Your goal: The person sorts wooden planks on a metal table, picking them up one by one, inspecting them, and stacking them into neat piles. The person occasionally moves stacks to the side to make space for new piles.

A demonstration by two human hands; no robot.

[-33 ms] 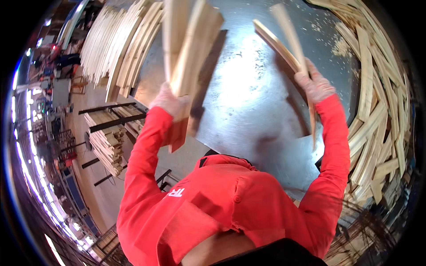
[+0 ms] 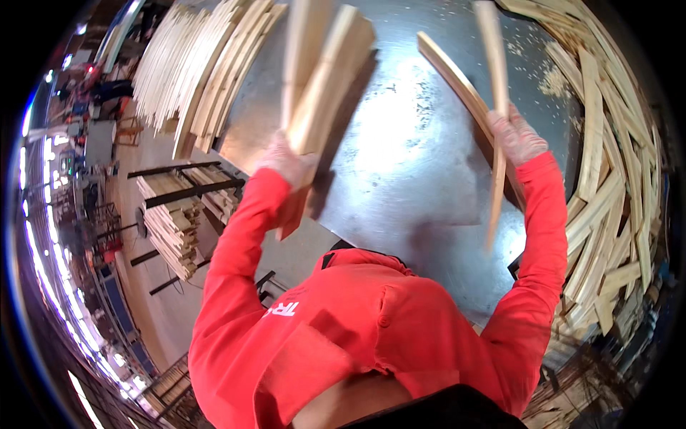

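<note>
My left hand (image 2: pixel 289 161), in a clear glove, is closed around the lower part of several wooden slats. One pale slat (image 2: pixel 304 57) and a wider bundle (image 2: pixel 332 79) fan apart above the hand, and their lower ends jut out below it. On the right, my gloved right hand (image 2: pixel 518 136) grips a thin wooden slat (image 2: pixel 493 64), slightly blurred, its lower end pointing toward me. A second slat (image 2: pixel 457 82) slants behind that hand; whether the hand touches it I cannot tell. Both hands are over the metal table (image 2: pixel 400 186).
A row of long slats (image 2: pixel 193 71) lies at the far left of the table. Below it a black rack (image 2: pixel 193 193) holds stacked boards (image 2: pixel 168 229). Along the right edge is a jumbled pile of wood strips (image 2: pixel 607 179). Wood shavings (image 2: pixel 554 82) lie near that pile.
Both hands have shifted a little to the right with their slats. The thin slat in my right hand has swung more upright and away from the slanting slat.
</note>
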